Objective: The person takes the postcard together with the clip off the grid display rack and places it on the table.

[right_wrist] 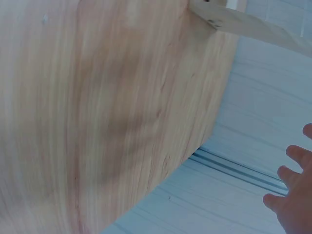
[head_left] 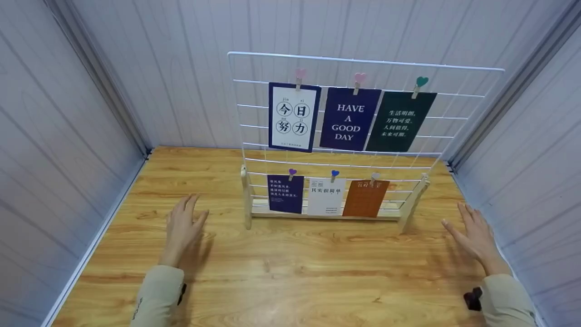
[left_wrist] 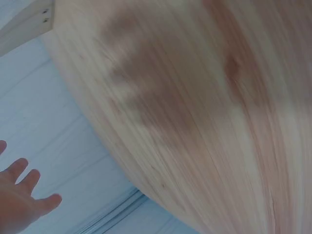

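A white wire grid rack [head_left: 363, 59] on a wooden stand [head_left: 327, 216] stands between the two hands. Three large cards hang in its upper row: a white one with a blue border [head_left: 294, 136], a dark blue one [head_left: 349, 120] and a dark green one [head_left: 399, 120]. Below hang a small purple card [head_left: 285, 195], a white card [head_left: 325, 200] and an orange card [head_left: 365, 200]. Heart-topped clips, such as a green one [head_left: 422, 81], hold them. Left of the stand, the left hand [head_left: 181, 227] hovers with fingers extended. To its right, the right hand [head_left: 474, 236] is likewise spread, holding nothing.
The wood-grain table [head_left: 290, 272] lies under the stand and both hands, whose shadows fall on it. Pale panelled walls rise at the back [head_left: 190, 91], left [head_left: 59, 136] and right [head_left: 540, 136], close beside the right hand.
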